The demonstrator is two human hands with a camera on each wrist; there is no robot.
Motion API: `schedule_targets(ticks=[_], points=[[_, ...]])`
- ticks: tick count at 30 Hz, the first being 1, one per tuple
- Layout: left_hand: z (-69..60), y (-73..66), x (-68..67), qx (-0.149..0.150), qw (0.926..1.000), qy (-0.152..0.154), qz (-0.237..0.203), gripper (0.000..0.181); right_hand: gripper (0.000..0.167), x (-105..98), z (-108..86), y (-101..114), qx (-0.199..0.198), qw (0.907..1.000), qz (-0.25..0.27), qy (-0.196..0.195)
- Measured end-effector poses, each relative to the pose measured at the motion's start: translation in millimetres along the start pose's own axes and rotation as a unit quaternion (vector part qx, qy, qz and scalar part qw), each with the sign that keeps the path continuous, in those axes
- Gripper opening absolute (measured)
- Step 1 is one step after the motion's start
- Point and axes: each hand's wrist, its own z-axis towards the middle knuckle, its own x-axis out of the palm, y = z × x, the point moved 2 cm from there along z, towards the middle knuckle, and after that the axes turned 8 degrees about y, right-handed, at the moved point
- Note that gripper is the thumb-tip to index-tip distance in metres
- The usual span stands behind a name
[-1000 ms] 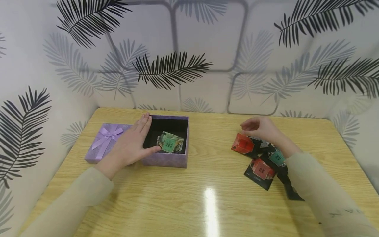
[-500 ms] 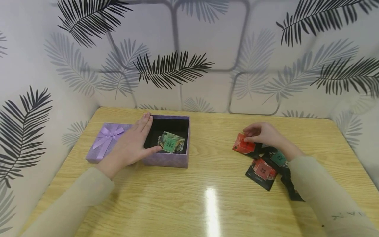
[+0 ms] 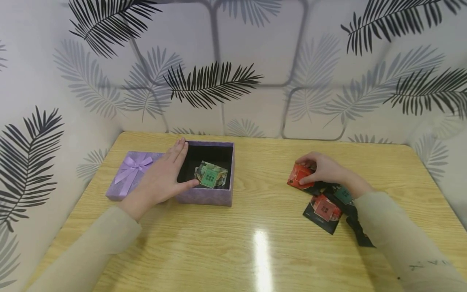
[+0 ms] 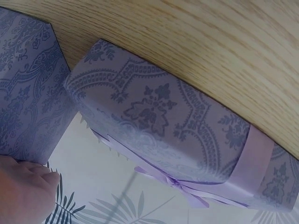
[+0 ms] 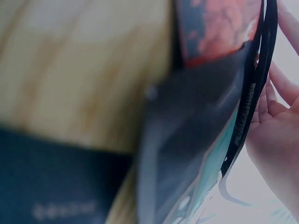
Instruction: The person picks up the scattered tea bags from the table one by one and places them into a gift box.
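Note:
My left hand lies along the left wall of an open purple box, fingers straight and thumb at the front rim. Inside the box's black interior a green-labelled packet lies on top of another. My right hand pinches a red and black packet at the upper left of a loose pile, its thumb on the front face. Below it lies a packet with a pinkish-red label. A teal-labelled packet is partly hidden under the right wrist. In the right wrist view, blurred packets cover part of the hand.
Left of the box sits its purple lid with a ribbon bow, partly behind the left arm. A black packet pokes out beside the right sleeve. The wooden table ends at a leaf-patterned wall covering.
My right hand has come down onto the red and black packet, and its thumb has slid lower across the label. The left hand stays at the box.

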Motion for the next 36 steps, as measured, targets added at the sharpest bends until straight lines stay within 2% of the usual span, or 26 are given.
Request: schedule_targets(ticks=[3,8,15,25,36], points=[[-0.4,0.0,0.1,0.0,1.0,0.0,0.0,0.117,0.067,1,-0.1,1,-0.003,1.0,-0.007,0.001],[-1.2,0.5,0.4,-0.001,1.0,0.002,-0.004,0.117,0.068,3,0.9,4,0.0,1.0,0.009,0.003],[-1.5,0.3,1.1,-0.001,0.9999,-0.004,-0.01,0.116,0.054,0,0.8,3,0.009,0.999,0.043,-0.01],[-0.9,-0.1,1.9,0.0,1.0,0.001,-0.005,0.116,0.04,-13,1.0,3,0.018,0.9947,0.08,-0.062],[-0.3,0.4,-1.5,-0.002,0.9999,0.016,0.006,0.119,0.032,-28,1.6,23,0.032,0.9868,0.123,-0.101]])
